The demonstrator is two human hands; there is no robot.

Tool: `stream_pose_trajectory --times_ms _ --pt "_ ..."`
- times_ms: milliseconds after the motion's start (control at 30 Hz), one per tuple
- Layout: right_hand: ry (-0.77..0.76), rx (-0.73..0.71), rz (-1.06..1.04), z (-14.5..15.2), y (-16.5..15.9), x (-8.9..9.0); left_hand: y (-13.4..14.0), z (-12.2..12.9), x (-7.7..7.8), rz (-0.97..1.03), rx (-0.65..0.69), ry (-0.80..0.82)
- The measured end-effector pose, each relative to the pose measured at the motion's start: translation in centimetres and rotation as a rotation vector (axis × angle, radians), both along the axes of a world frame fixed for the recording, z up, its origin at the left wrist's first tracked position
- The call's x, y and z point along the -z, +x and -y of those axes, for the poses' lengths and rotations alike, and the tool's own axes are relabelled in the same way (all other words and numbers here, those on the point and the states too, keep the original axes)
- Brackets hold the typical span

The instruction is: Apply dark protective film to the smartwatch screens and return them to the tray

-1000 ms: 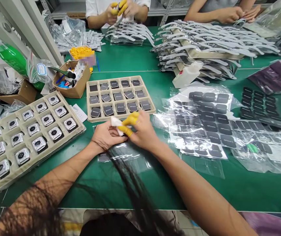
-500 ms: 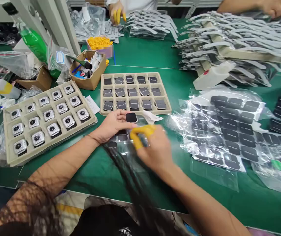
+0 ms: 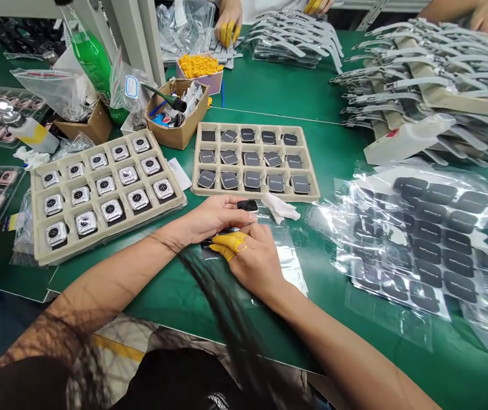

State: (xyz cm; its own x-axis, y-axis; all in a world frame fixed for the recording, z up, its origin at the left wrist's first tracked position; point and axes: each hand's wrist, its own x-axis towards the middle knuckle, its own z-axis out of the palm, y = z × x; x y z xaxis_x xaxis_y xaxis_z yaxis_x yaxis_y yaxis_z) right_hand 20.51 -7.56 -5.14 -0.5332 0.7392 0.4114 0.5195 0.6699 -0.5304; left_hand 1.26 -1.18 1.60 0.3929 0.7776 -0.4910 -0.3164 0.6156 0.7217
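Note:
My left hand (image 3: 216, 219) is closed, pinching a smartwatch case (image 3: 247, 205) with a glossy black face between thumb and fingers. My right hand (image 3: 254, 250) wears yellow finger cots and lies just below it. Its fingertips are closed together at the edge of a black sticker (image 3: 208, 250) on a clear sheet on the table; my fingers cover part of it. Beyond my hands, a beige tray (image 3: 255, 123) carries dark square pieces in its compartments. Left of my left forearm, another beige tray (image 3: 109, 234) bears silver watch cases, backs up.
A crumpled white cloth (image 3: 280, 208) lies right of my hands. Sheets of black stickers (image 3: 429, 233) spread farther right, below piled grey straps (image 3: 423, 74) and a white bottle (image 3: 410, 139). Cardboard box (image 3: 179, 134) and green bottle (image 3: 92, 62) stand back left. Co-workers' hands (image 3: 229, 23) show behind.
My right hand has moved down and left to the sticker sheet, and its fingers have come together. The watch case in my left hand has tilted. The camera view has shifted left.

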Motion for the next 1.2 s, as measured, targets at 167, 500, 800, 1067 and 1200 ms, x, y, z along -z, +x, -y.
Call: stream_pose_trajectory --times_ms 167,500,800,1067,1200 --pt "0.048 0.090 -0.045 0.1 -1.1 -0.4 -0.4 -0.2 -0.1 0.052 0.029 0.005" --pt "-0.681 0.034 -0.682 -1.2 4.3 -8.5 -0.2 0.5 0.7 -0.199 0.011 0.292" --pt "-1.076 0.397 -0.720 -4.2 3.7 -6.6 0.3 1.6 0.5 -0.363 0.134 0.389" --pt "-1.122 0.374 -0.756 -4.4 4.2 -6.5 0.2 1.7 1.1 -0.422 0.135 0.450" --pt "-1.124 0.384 -0.753 -4.4 4.0 -6.5 0.2 1.7 1.0 -0.433 0.140 0.455"
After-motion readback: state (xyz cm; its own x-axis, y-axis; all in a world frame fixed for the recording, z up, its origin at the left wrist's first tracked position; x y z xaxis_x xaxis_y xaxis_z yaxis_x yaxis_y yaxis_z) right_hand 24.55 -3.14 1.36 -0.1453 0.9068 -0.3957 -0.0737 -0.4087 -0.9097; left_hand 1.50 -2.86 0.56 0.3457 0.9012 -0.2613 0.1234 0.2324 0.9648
